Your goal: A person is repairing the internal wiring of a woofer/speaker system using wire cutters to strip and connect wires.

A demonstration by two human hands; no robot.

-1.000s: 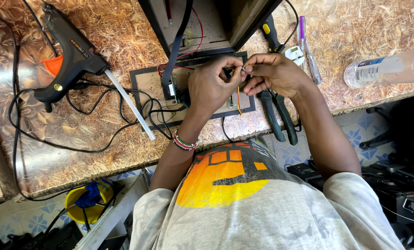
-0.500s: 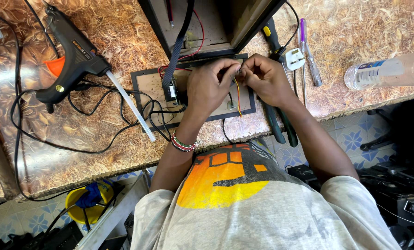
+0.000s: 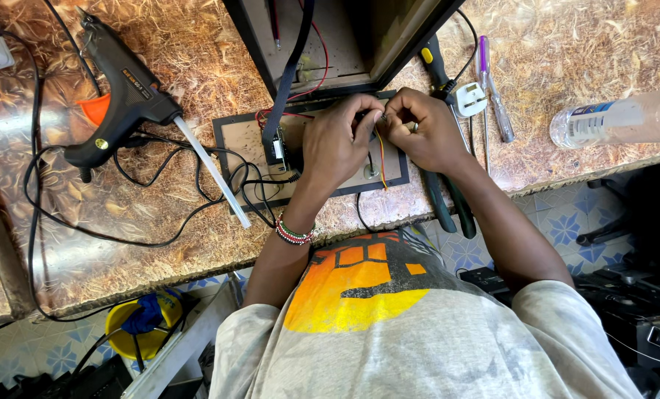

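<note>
Both hands pinch closed on the thin orange wire [image 3: 381,159], left hand [image 3: 337,144] and right hand [image 3: 422,133] touching fingertip to fingertip above the framed panel [image 3: 245,144] beneath them, where too hard a tug could probably snap or loosen the wire.

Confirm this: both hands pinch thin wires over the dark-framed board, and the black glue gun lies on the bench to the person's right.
Wrong side. The head view shows the black glue gun on the bench to the person's left. The rest holds: the left hand and right hand pinch thin wires over the dark-framed board.
</note>
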